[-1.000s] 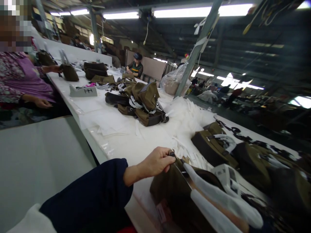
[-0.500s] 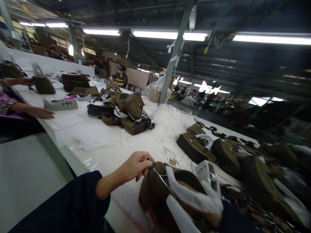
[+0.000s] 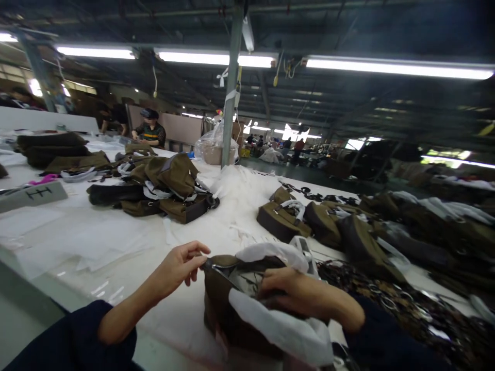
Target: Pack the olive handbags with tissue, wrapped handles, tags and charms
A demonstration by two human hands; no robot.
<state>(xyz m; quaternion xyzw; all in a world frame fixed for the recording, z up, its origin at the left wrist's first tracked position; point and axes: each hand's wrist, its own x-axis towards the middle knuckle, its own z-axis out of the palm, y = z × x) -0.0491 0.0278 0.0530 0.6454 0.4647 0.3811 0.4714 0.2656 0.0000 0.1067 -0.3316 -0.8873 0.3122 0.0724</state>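
Shifted in view from five o'clock to six, the tabletop point(image 3: 170, 324) bag point(image 3: 231, 318), likely light and soft, suits corner holds: left hand point(image 3: 180, 265) fingers pinch one closely; right hand point(image 3: 290, 288) inside, grip hidden

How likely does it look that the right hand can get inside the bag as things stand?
Quite likely yes: the right hand is at the open top of the bag, between its two white-wrapped handles, and neither seems to block it.
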